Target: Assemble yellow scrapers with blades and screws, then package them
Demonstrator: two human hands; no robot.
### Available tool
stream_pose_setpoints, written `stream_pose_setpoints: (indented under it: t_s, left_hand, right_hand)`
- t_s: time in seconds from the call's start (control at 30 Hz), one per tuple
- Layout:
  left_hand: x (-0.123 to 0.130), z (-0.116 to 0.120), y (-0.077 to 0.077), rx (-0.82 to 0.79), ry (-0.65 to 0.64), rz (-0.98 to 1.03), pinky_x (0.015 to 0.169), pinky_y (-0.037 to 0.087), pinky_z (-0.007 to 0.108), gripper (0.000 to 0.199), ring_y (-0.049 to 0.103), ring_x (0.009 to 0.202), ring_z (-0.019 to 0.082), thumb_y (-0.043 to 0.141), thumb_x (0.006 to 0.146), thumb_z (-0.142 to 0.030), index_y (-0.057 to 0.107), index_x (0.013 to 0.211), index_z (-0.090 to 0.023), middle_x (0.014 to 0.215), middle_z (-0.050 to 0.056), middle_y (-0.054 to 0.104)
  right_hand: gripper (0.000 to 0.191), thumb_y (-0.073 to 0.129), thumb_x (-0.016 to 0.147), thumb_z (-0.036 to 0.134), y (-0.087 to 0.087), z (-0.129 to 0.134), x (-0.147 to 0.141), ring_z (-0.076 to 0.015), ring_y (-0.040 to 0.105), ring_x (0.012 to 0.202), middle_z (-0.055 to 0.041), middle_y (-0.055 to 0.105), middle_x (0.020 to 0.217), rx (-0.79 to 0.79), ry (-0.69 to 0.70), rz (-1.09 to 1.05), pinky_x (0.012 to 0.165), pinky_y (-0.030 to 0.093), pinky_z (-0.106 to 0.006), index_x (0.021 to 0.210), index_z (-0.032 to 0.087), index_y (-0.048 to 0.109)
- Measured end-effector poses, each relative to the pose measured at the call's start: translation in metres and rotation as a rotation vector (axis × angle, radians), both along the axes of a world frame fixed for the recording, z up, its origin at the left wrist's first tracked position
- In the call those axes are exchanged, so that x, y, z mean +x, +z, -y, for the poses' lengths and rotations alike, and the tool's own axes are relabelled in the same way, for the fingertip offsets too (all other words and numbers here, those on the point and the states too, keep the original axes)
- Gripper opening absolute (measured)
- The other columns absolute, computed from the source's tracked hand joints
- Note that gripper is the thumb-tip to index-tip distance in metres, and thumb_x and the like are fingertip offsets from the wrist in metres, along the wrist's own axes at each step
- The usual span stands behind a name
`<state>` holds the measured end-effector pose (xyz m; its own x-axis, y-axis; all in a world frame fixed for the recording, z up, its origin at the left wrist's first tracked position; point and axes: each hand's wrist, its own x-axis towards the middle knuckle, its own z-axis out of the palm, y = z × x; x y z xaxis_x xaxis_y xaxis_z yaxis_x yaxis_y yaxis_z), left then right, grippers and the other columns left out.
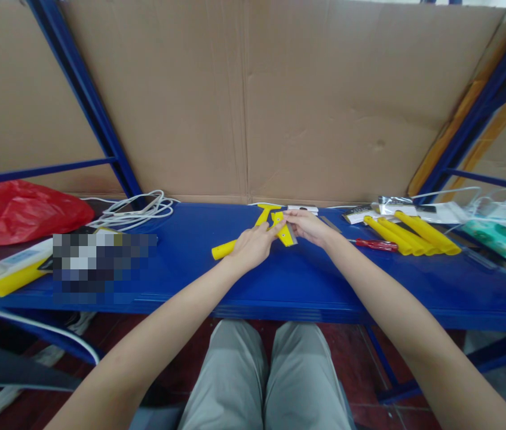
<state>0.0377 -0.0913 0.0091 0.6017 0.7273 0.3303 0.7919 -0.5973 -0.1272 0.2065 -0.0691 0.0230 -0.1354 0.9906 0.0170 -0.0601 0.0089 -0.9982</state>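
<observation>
A flat yellow scraper head [283,232] with a thin grey metal blade [293,235] along its right edge is held just above the blue metal counter [181,263], between the person's two hands. The left hand [251,246] grasps it from the left, fingertips on the yellow body; the right hand [305,227] pinches its upper end, near the blade. Holding it well seems to call for keeping fingertips on the yellow faces, clear of the sharp edge, with the left hand steadying while the right makes small, gentle adjustments.

Beneath and beside the left hand, a round yellow handle [223,249] sticks out; whether it joins the held head or the yellow T-shaped piece [269,207] lying behind, one cannot tell.

Near the right forearm lies a screwdriver with a translucent red handle [376,245], and beyond it a row of yellow tubular handles [414,236]. Farther left are a coiled white cable [158,209] and a crumpled red plastic bag [24,212]; brown cardboard [248,101] stands behind.
</observation>
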Motion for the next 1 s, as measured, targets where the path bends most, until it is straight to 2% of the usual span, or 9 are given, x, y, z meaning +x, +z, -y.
stream_pose_setpoints:
  t_s: [0.2, 0.5, 0.6, 0.73, 0.87, 1.0]
  left_hand:
    - [-0.001, 0.001, 0.001, 0.017, 0.069, 0.03, 0.072, 0.048, 0.032, 0.049, 0.062, 0.091, 0.023, 0.032, 0.092, -0.023, 0.03, 0.141, -0.027, 0.108, 0.011, 0.058]
    - [-0.002, 0.003, 0.003, -0.016, 0.091, 0.031, 0.075, 0.048, 0.031, 0.049, 0.062, 0.093, 0.022, 0.035, 0.091, -0.022, 0.033, 0.14, -0.026, 0.111, 0.011, 0.058]
    - [-0.002, 0.004, 0.004, -0.04, 0.089, 0.013, 0.075, 0.048, 0.033, 0.048, 0.063, 0.093, 0.023, 0.034, 0.092, -0.023, 0.033, 0.14, -0.026, 0.112, 0.012, 0.058]
    - [-0.002, 0.004, 0.004, -0.056, 0.069, -0.024, 0.074, 0.049, 0.034, 0.047, 0.064, 0.089, 0.023, 0.034, 0.092, -0.026, 0.035, 0.139, -0.026, 0.11, 0.012, 0.06]
    - [-0.002, 0.004, 0.003, -0.07, 0.052, -0.052, 0.074, 0.049, 0.034, 0.046, 0.064, 0.091, 0.023, 0.035, 0.091, -0.023, 0.037, 0.137, -0.025, 0.109, 0.013, 0.059]
    - [-0.001, 0.004, 0.002, -0.058, 0.031, -0.064, 0.072, 0.049, 0.034, 0.043, 0.063, 0.089, 0.024, 0.034, 0.089, -0.016, 0.041, 0.131, -0.02, 0.106, 0.013, 0.06]
  right_hand:
    - [0.01, 0.052, 0.082, 0.01, -0.002, 0.0, 0.003, -0.0123, 0.061, 0.06, -0.0028, 0.066, 0.071, -0.012, 0.167, 0.029, 0.058, 0.052, -0.026, 0.084, 0.016, 0.058]
    - [0.006, 0.053, 0.081, 0.012, -0.004, 0.001, 0.006, -0.0122, 0.061, 0.059, -0.0025, 0.065, 0.069, -0.005, 0.212, 0.109, 0.055, 0.053, -0.026, 0.078, 0.016, 0.057]
    - [0.006, 0.054, 0.08, 0.012, -0.005, 0.0, 0.006, -0.0104, 0.059, 0.053, -0.0016, 0.064, 0.064, -0.01, 0.222, 0.156, 0.048, 0.05, -0.022, 0.075, 0.016, 0.056]
    - [0.014, 0.054, 0.078, 0.011, -0.007, 0.0, 0.009, -0.0064, 0.046, 0.037, 0.002, 0.054, 0.046, -0.021, 0.251, 0.262, 0.037, 0.038, -0.017, 0.065, 0.015, 0.053]
    - [0.014, 0.055, 0.074, 0.01, -0.01, 0.0, 0.011, -0.0057, 0.042, 0.033, 0.0046, 0.048, 0.039, -0.05, 0.282, 0.266, 0.035, 0.035, -0.017, 0.062, 0.015, 0.052]
    - [0.013, 0.056, 0.073, 0.011, -0.015, -0.001, 0.009, -0.0058, 0.041, 0.032, 0.0042, 0.048, 0.038, -0.07, 0.286, 0.277, 0.034, 0.034, -0.017, 0.061, 0.016, 0.053]
